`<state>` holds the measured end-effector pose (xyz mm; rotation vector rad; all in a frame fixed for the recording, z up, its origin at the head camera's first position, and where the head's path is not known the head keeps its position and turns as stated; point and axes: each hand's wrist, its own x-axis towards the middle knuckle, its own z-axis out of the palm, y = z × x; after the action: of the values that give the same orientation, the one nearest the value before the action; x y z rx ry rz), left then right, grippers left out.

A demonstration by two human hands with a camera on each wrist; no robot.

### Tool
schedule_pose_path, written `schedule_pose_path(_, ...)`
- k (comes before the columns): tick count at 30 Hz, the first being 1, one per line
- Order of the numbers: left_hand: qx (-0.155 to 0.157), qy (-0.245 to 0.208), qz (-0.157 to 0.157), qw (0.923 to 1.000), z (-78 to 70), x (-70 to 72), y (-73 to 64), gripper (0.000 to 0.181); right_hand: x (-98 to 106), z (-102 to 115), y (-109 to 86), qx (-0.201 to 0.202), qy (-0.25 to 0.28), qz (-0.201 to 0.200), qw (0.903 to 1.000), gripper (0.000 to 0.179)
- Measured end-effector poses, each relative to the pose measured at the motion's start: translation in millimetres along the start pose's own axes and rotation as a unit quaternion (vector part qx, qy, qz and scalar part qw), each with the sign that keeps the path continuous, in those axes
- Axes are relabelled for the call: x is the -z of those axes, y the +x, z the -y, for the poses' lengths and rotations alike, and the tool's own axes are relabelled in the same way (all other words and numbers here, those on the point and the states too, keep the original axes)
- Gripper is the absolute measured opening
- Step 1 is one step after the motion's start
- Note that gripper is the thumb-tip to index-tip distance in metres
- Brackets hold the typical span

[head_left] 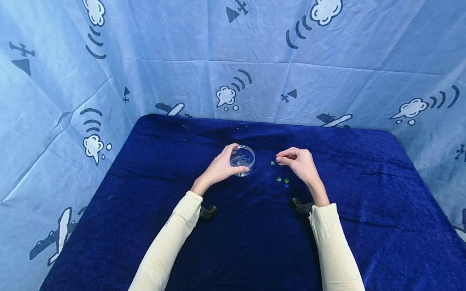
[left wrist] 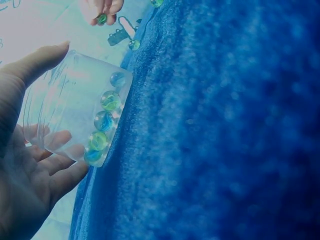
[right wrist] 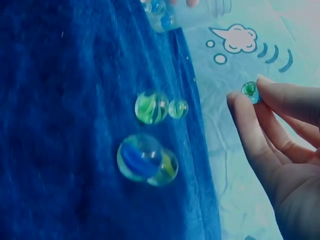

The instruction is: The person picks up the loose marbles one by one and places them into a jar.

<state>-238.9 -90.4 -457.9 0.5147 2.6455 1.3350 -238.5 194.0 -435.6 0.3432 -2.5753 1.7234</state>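
My left hand (head_left: 221,165) grips a clear round plastic container (left wrist: 72,102), thumb on one side and fingers round the other. Several blue and green glass marbles lie on its bottom, among them a green marble (left wrist: 110,100). To the right of the container, my right hand (head_left: 300,162) pinches a green marble (right wrist: 249,91) between thumb and fingertips, raised above the cloth. Beneath and in front of that hand, loose marbles lie on the cloth: a green marble (head_left: 272,163), another green marble (head_left: 278,179), a yellow-green marble (head_left: 286,180) and a blue marble (head_left: 286,186).
A dark blue velvety cloth (head_left: 247,242) covers the table. Light blue printed curtains (head_left: 174,36) hang behind it and at both sides. Black wrist mounts show at the left wrist (head_left: 208,212) and the right wrist (head_left: 300,206).
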Motion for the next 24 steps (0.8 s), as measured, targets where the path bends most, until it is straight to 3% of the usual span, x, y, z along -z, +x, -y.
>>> schedule_pose_path(11, -0.002, -0.004, -0.003, 1.0, 0.0, -0.1, 0.3, 0.095, -13.5, 16.6, -0.3, 0.04, -0.007, -0.024, 0.9989, 0.013)
schedule_pose_path(24, -0.001, 0.0, -0.005, 1.0, -2.0, 0.2, 0.1, 0.094, -27.0, 26.9, -0.5, 0.047, -0.023, -0.049, 0.9974, 0.014)
